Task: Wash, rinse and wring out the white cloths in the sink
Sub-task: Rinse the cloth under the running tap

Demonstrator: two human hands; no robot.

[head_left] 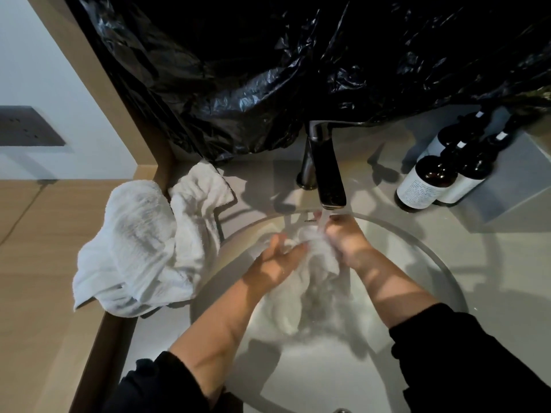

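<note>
Wet white cloth [286, 305] bunched in round white sink [438, 263], upper end under the water stream [323, 220], rest trailing into the basin. Larger cloth [131, 242] and smaller cloth [199, 189], both white and crumpled, on counter [492, 263] left of sink; the larger overhangs the edge.

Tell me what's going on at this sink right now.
A person is washing a white cloth in the round sink. The tap is running, and the left hand and right hand both hold the bunched cloth under the stream. A pile of white cloths lies on the counter left of the sink, partly hanging over its edge. Two dark bottles stand at the right.
</note>
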